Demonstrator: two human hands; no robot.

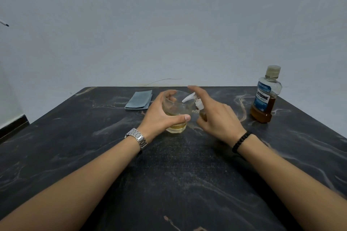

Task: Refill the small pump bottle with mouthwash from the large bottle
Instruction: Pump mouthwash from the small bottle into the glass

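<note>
Head view: left hand [161, 112] grips a clear glass [176, 112] of amber liquid mid-desk; right hand [216, 116] holds the small pump bottle [199, 105], nozzle over the glass. Large bottle [266, 97] stands capped, far right. Risk: tilted pump bottle could slip or knock the glass, spilling mouthwash.

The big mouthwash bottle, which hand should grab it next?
Probably the right hand: the big mouthwash bottle stands on its side of the table, and the left hand already grips the glass.
</note>
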